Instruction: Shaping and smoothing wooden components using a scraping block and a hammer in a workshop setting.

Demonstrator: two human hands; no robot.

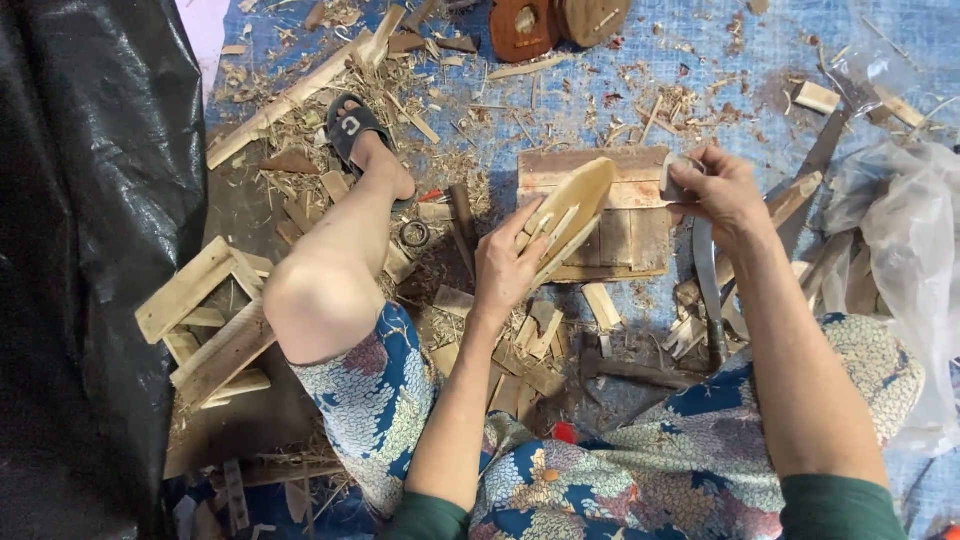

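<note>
Left hand (pixel 505 265) fingers grip wooden piece (pixel 572 205); right hand (pixel 722 190) beside.

the carved wooden piece (pixel 570 210) in the left hand (pixel 507 265) was pale yellow-tan, its hollow a shade lighter. the small block (pixel 672 180) in the right hand (pixel 725 190) was greyish. the board (pixel 625 235) beneath was brown with paler slats. the tarp (pixel 700 60) on the floor was blue, speckled with tan shavings (pixel 440 150). the trousers (pixel 600 480) bore a scale pattern in navy, cream, teal and pink. the sleeves (pixel 835 508) were dark green. the sandal (pixel 352 128) was black, the sheet (pixel 90 200) at the left glossy black, and the plastic bag (pixel 915 240) cloudy grey-white.
</note>
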